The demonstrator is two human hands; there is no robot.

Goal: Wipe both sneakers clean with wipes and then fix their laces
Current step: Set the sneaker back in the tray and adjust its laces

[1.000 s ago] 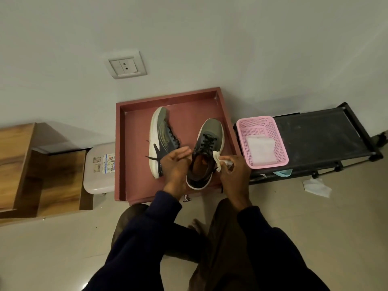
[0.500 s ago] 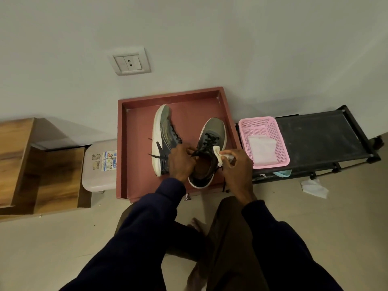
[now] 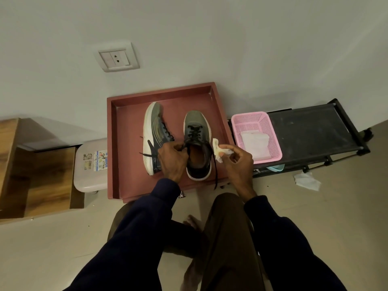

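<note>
Two grey sneakers with white soles lie in a red tray. The left sneaker is tipped on its side. The right sneaker stands upright, toe toward the wall. My left hand pinches the black lace at the right sneaker's collar. My right hand holds a crumpled white wipe just right of that sneaker. One loose lace end hangs down over the tray's front edge.
A pink basket with folded wipes sits on a black rack to the right. A used wipe lies on the floor. A white stool and wooden furniture stand on the left. My legs are below.
My left hand has shifted from the sneaker's heel to its lace. My right hand with the wipe has drawn slightly away from the sneaker to the right.
</note>
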